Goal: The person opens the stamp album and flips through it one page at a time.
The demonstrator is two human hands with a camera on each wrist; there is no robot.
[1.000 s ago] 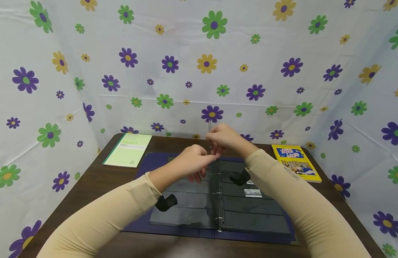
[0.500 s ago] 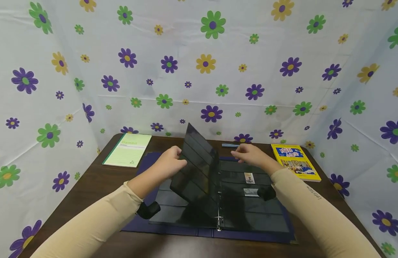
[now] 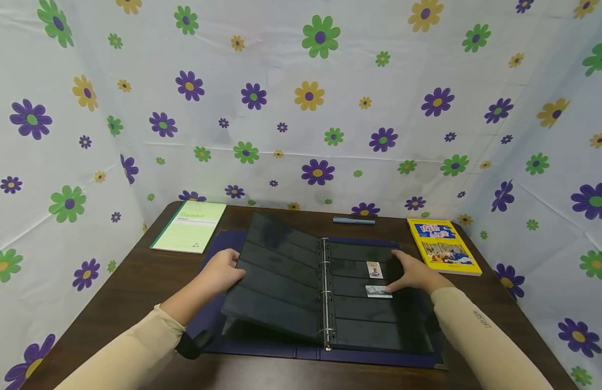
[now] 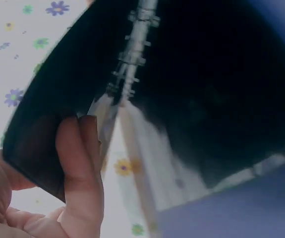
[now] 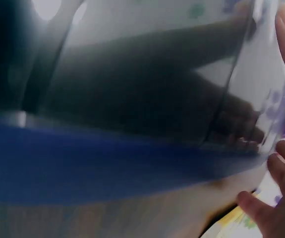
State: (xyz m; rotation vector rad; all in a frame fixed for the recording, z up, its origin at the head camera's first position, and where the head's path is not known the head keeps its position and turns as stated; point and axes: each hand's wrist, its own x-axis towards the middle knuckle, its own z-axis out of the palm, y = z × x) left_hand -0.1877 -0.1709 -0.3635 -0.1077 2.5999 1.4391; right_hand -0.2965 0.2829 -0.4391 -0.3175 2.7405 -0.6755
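Observation:
A ring-bound stamp album [image 3: 311, 353] with a dark blue cover lies spread on the table. My left hand [image 3: 218, 275] pinches the outer edge of a black album page [image 3: 276, 271], which slopes up off the left side. In the left wrist view, my thumb and fingers [image 4: 80, 168] are on opposite faces of that page. Over the right-hand page [image 3: 359, 330] is my right hand [image 3: 413, 273], its thumb and fingers spread near the outer edge. Two small stamps sit in that page's strips: an orange-toned one [image 3: 374, 270] and a pale one [image 3: 376, 291] beside the thumb tip.
A pale green notepad [image 3: 190, 226] lies at the back left of the brown table [image 3: 120, 303]. A blue-grey pen [image 3: 353, 220] rests behind the album. At the back right is a yellow book [image 3: 444, 246]. Flowered cloth [image 3: 281, 81] encloses three sides.
The hands came apart from above the rings. My left hand carried the black page over to the left and lowered it. My right hand moved right and down to the right page's outer part.

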